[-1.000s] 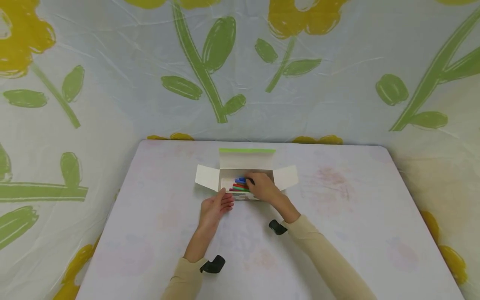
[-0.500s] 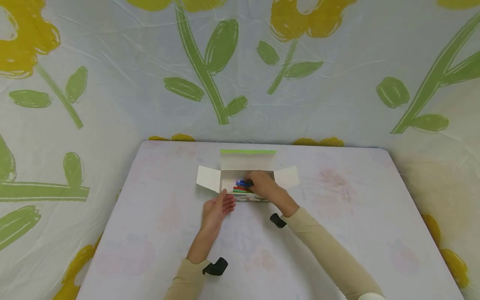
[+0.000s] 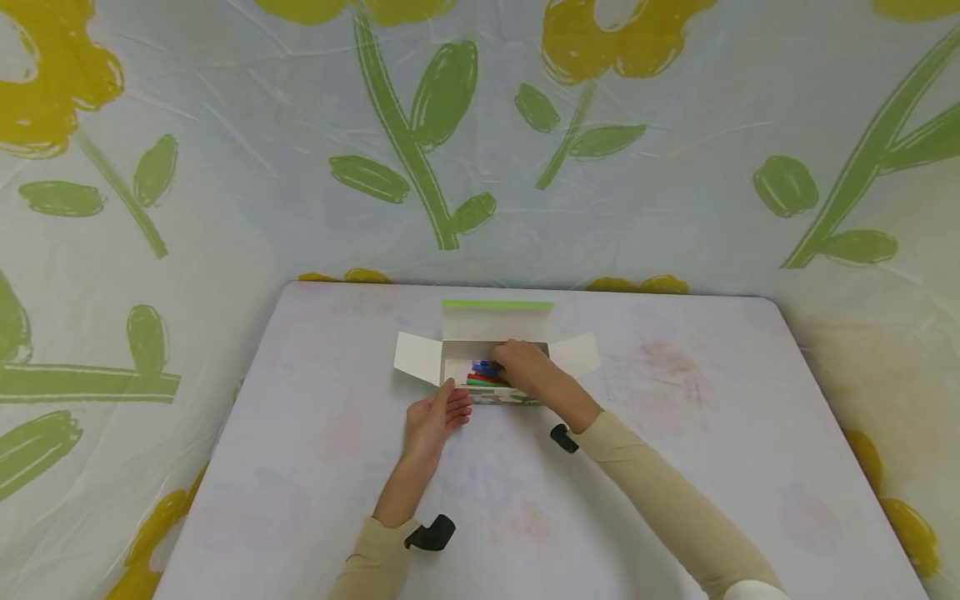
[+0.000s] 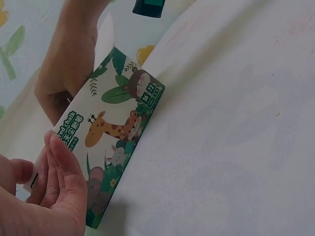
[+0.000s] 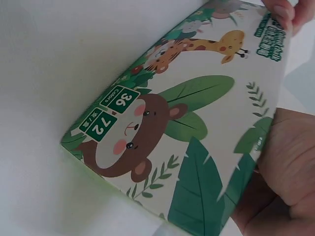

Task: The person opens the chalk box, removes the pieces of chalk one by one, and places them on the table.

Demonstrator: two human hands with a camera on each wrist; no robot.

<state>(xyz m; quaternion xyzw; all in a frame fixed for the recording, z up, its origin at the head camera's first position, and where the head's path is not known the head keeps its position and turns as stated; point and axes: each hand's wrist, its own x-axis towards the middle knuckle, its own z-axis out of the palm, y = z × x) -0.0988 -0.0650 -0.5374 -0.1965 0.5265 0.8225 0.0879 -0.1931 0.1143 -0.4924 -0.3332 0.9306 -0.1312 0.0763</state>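
Flower-printed sheeting (image 3: pixel 637 200) hangs behind a pale table (image 3: pixel 315 400)

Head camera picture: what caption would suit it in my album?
Left hand against the front of an open box, right hand dipped inside over coloured sticks.

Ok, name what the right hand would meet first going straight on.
Likely the blue sticks inside the open box, just by the right hand; whether it already touches them is unclear.

Left forearm (image 3: pixel 397 498) comes in from 7 o'clock; left hand (image 3: pixel 429 423) has thumb (image 3: pixel 447 392) toward 1, fingers (image 3: pixel 457 407) close together toward 2. Right forearm (image 3: pixel 660 492) from 5; right hand (image 3: pixel 525 367) toward 10, fingers bent down, tips hidden.
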